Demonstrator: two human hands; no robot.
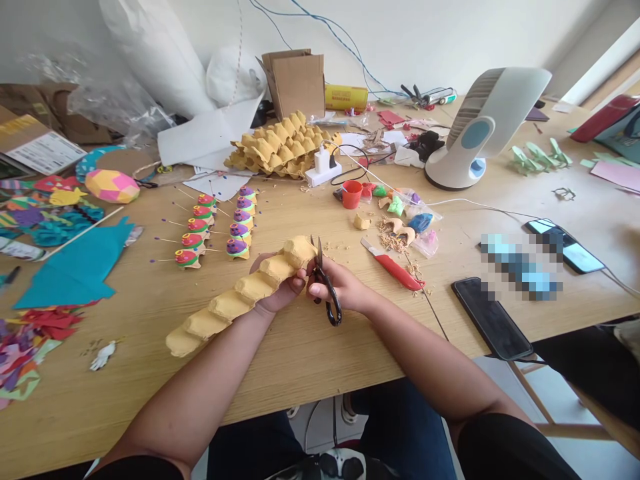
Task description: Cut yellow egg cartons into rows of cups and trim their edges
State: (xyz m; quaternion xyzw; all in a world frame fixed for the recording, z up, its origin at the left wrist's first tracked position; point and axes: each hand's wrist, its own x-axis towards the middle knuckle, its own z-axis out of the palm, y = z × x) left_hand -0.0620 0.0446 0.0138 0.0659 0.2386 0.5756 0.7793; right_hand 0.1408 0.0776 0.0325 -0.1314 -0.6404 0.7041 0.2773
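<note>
A strip of yellow egg carton (235, 297) with several bumps slants across the middle of the head view, raised over the table. My left hand (283, 293) is closed around its underside near the far right end, so part of the fingers is hidden. Black-handled scissors (327, 287) are in my right hand (340, 283), fingers wrapped about the handles. Their blades point up, slightly parted, beside the end bump of the carton strip. A single cut carton cup (361, 221) lies on the table beyond the scissors.
Two rows of painted caterpillars (239, 227) stand at left centre. Stacked egg cartons (285, 147) and a power strip (323, 175) lie behind. To the right are a red-handled knife (395, 267), a red cup (352, 195), a white fan (480, 127) and a phone (493, 317).
</note>
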